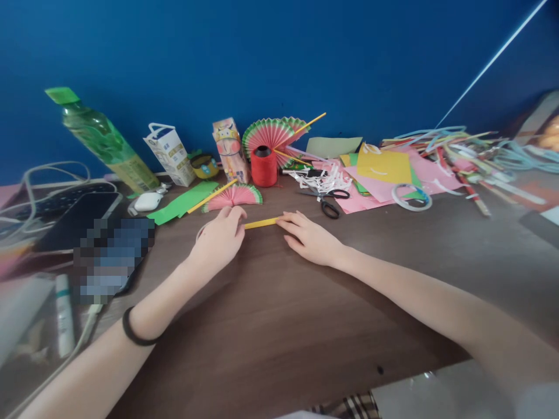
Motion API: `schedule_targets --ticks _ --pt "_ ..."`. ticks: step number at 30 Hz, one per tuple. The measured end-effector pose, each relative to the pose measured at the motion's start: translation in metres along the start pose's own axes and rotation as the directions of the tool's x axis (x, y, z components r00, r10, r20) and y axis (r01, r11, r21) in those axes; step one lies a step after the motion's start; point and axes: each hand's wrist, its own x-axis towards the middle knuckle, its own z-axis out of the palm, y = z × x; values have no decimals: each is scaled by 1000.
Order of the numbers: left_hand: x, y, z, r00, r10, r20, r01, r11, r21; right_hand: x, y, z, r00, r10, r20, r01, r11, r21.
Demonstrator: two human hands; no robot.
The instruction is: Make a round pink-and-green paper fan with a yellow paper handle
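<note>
A narrow yellow strip (261, 223), perhaps folded paper, lies across the table between my two hands. My left hand (219, 234) is closed, its bent fingers and thumb on the strip's left end. The fingertips of my right hand (313, 238) press on the right end, with the thumb lower and apart from the strip. What lies under the fingers is hidden. Just beyond my left hand is a small pink-and-green pleated paper fan (233, 198) with a yellow stick (213, 196) beside it. Black-handled scissors (331, 208) rest beyond my right hand.
Along the blue wall stand a green bottle (105, 142), a white carton (170, 154), a pink box (230, 150), a red thread spool (264, 167) and a larger fan (271, 132). Coloured paper (384, 166) and a tape roll (411, 198) lie right; a phone (117, 256) lies left.
</note>
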Motion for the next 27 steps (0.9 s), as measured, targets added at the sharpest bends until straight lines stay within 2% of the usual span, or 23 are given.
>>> schedule_targets --ticks 2,3,4,5,7,9,11,14,16,17,19,21,24,27 --pt "0 -3 -6 1000 -20 7 21 996 -90 0 0 0 1000 5 -2 -5 1000 4" --pt "0 -6 -10 999 -36 29 38 997 -64 0 0 0 1000 7 -3 -7 1000 7" --pt "-1 -9 -14 995 -50 85 51 999 -11 1 -1 0 1000 7 -4 -7 1000 8" --pt "-1 -12 -18 981 -47 189 41 999 32 1 -1 0 1000 8 -6 -8 1000 7" --pt "-2 -17 -25 924 -44 380 -1 993 117 1 -1 0 1000 13 -9 -13 1000 3" --pt "-1 -18 -30 895 -17 445 -62 985 162 1 -1 -1 1000 15 -5 -15 1000 0" --pt "-1 -14 -33 926 9 379 -76 984 162 0 -1 -1 1000 15 3 -15 1000 1" --pt "-1 -2 -31 988 -53 144 35 992 125 0 0 -2 1000 10 5 -10 1000 21" --pt "-1 6 -23 996 -81 -25 83 994 65 1 0 -2 1000 2 8 -2 999 41" --pt "-1 10 -17 994 -66 -84 68 997 28 1 0 -2 1000 -1 10 0 999 50" --pt "-1 13 -1 983 103 -152 -107 994 -18 2 0 -2 1000 -2 20 1 998 60" --pt "-1 14 16 944 272 -185 -275 961 12 2 0 -2 1000 -1 19 0 998 65" --pt "0 14 33 925 324 -196 -324 945 32 2 -1 -2 1000 -3 7 2 998 66" --pt "1 12 38 927 313 -207 -316 949 23 3 0 -2 1000 3 7 -3 998 70"
